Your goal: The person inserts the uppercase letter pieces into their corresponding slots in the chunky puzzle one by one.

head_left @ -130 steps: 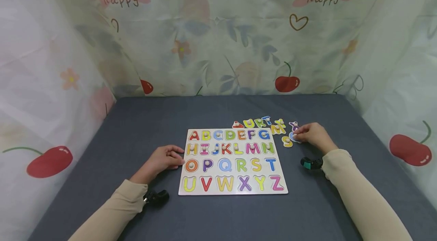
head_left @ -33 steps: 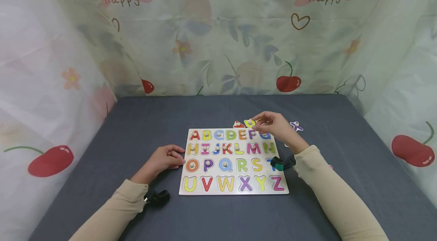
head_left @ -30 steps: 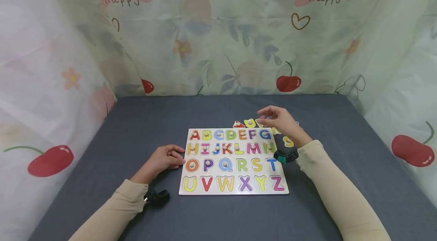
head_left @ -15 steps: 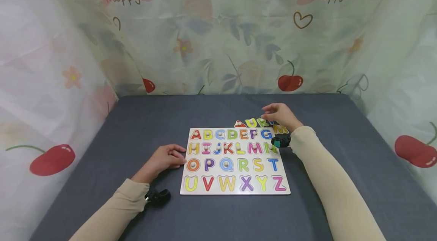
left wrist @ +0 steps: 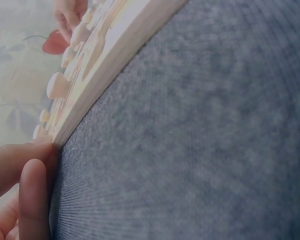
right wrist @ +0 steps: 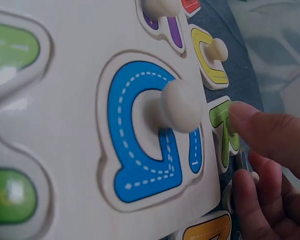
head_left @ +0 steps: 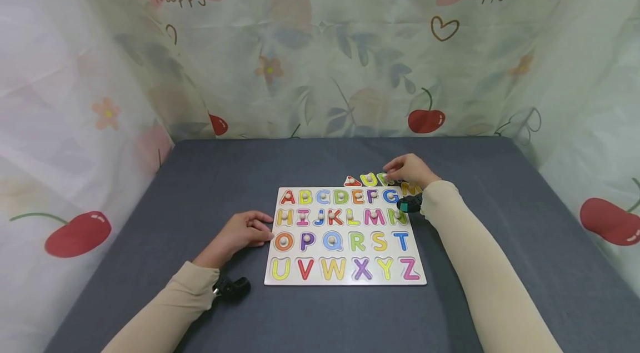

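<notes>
Cloth (head_left: 320,317): grey
Green R (right wrist: 223,132): likely light, hard; pinch middle
Right hand (head_left: 412,168): can't tell grip
Left hand (head_left: 241,233): loose

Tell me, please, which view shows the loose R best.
The right wrist view shows the loose R largest and mostly uncovered. The head view shows it small, partly behind the right hand; in the left wrist view I cannot make it out.

Left arm (head_left: 160,308) extended from near left; left hand (head_left: 240,233) pointed right, fingers (head_left: 259,217) slightly bent. Right arm (head_left: 487,258) reached farther; right hand (head_left: 414,169) pointed left, thumb (right wrist: 275,132) extended, fingers bent.
</notes>
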{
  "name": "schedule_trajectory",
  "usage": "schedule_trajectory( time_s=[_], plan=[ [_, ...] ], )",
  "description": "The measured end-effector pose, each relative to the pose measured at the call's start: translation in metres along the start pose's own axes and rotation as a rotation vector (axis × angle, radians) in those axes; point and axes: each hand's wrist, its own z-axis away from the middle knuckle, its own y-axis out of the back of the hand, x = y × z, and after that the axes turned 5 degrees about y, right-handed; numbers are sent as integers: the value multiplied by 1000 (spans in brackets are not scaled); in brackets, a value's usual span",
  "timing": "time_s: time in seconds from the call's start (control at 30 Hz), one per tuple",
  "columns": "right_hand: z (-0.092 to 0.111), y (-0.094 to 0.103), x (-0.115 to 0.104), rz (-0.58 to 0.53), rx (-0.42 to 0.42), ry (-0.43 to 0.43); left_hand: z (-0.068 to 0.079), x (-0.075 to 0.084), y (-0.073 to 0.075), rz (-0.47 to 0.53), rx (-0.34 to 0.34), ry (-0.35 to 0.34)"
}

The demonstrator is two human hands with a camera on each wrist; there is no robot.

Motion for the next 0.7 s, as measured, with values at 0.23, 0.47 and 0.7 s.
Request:
schedule_trajectory(
  time_s=[0.23,0.47,0.7],
  plan=[
    [-4,-1,-1,29,-25,-40,1,1,0,-6,-4,1],
    [-5,-3,1,50,-21,-43,2,0,0,-10,3,-1],
    [2,-2,3,0,22,6,1,0,-1,-21,10,0]
  ],
)
